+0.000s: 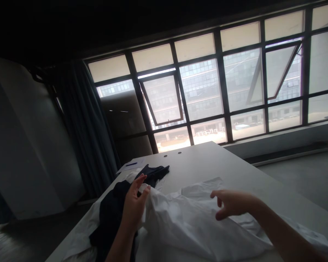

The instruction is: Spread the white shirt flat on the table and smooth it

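Note:
A white garment (186,214) lies rumpled across the near part of the white table. At its left edge is my left hand (133,203), thumb and fingers apart, with a raised fold of the white cloth close to the thumb. My right hand (231,203) hovers over the garment's right side, fingers bent and thumb apart, with nothing between them. Dark navy clothing (112,207) lies under and beside my left forearm, partly hidden by it. More white cloth (84,225) shows along the table's left edge.
The white table (202,158) runs toward the windows and has two round cable holes (179,153). A paper with a pen (131,164) lies at its far left. A dark curtain (84,123) hangs on the left, and two window panes (162,100) are tilted outward.

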`<state>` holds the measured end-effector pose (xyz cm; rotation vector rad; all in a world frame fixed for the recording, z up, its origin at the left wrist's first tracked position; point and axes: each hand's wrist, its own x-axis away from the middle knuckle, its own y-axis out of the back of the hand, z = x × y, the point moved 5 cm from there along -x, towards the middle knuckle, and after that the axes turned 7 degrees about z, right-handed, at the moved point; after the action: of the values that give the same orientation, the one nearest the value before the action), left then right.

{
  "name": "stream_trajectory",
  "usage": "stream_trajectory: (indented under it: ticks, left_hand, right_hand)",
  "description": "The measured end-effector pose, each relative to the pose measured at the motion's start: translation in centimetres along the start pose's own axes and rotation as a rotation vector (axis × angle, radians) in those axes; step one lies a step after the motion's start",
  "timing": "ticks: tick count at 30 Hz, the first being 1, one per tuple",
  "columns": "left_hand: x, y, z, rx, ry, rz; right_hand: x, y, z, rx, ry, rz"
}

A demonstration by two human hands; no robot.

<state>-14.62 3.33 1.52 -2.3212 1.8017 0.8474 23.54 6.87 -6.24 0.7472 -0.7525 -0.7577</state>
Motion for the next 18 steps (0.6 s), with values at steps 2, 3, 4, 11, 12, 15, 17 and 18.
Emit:
stream_trajectory:
  ticks: [2, 3, 4, 11, 12, 15, 17, 18]
  left_hand:
    - [0.0, 0.1, 0.0, -0.109, -0.042, 0.011]
    - [0.0, 0.2, 0.0, -0.138, -0.053, 0.003]
    - [-0.1, 0.4, 0.1, -0.148, -0.06, -0.01]
    - [-0.4, 1.6, 0.0, -0.076, -0.134, -0.1]
    - [-0.3, 1.8, -0.2, -0.085, -0.153, -0.12]
    - [-0.2, 2.9, -0.9, -0.102, -0.205, -0.2]
    - [-0.1, 3.8, -1.3, -0.085, -0.247, -0.265]
    - [-0.1, 4.3, -1.4, -0.079, -0.267, -0.294]
  right_hand:
    - [-0.9, -1.3, 1.0, 0.104, -0.018, -0.022]
    - [-1.3, -1.7, 1.3, 0.142, -0.015, -0.028]
    - [-1.6, -2.1, 1.6, 0.162, -0.006, -0.015]
    - [0.7, 0.3, 3.6, -0.221, 0.24, 0.058]
    - [1.4, 1.3, 3.9, -0.359, 0.304, 0.018]
    - [3.3, 5.1, 2.9, -0.758, 0.408, -0.305]
    - [4.5, 7.4, 0.8, -0.937, 0.396, -0.604]
    - [5.0, 8.3, -0.2, -0.974, 0.388, -0.723]
